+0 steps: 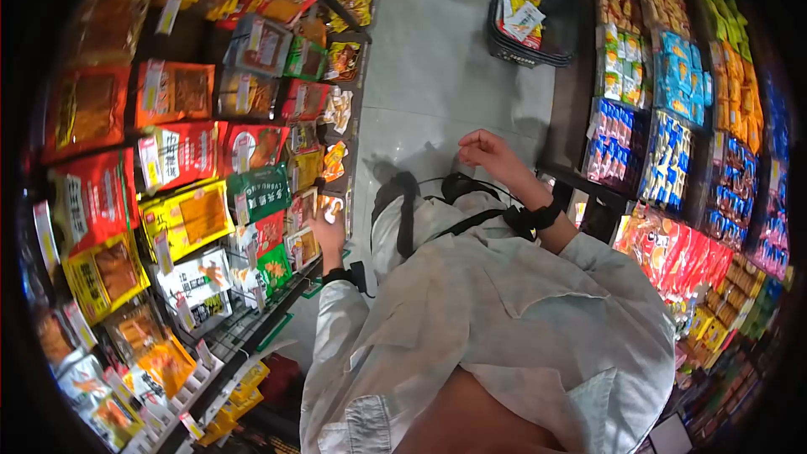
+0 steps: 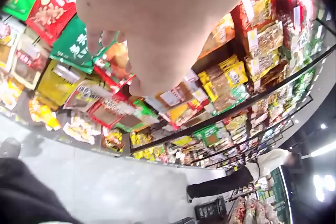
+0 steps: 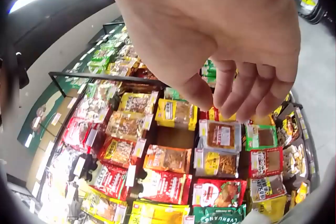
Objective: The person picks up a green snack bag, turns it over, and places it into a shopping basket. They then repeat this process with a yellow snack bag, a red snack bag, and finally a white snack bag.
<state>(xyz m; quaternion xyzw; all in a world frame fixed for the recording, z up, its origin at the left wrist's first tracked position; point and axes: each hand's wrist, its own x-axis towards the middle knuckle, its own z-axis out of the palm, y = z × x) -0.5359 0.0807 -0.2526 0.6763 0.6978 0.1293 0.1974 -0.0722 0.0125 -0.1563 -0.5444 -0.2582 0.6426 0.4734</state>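
In the head view my left hand (image 1: 326,234) is at the right edge of the left-hand shelf, beside a small orange and white packet (image 1: 331,205). The left wrist view has this hand (image 2: 152,29) over a red packet (image 2: 116,62), fingers partly bent; whether they touch it is hidden. Nearby is a green packet (image 2: 73,45). My right hand (image 1: 496,155) hangs in front of my body above the floor, holding nothing. Its fingers are loosely bent in the right wrist view, where the hand (image 3: 231,50) appears in front of the packets.
A dark basket (image 1: 546,38) with several packets stands on the grey floor (image 1: 412,59) ahead. Another shelf with blue, orange and red packs (image 1: 672,252) runs along the right. The left wrist view shows another person's dark-trousered leg (image 2: 223,183) farther down the aisle.
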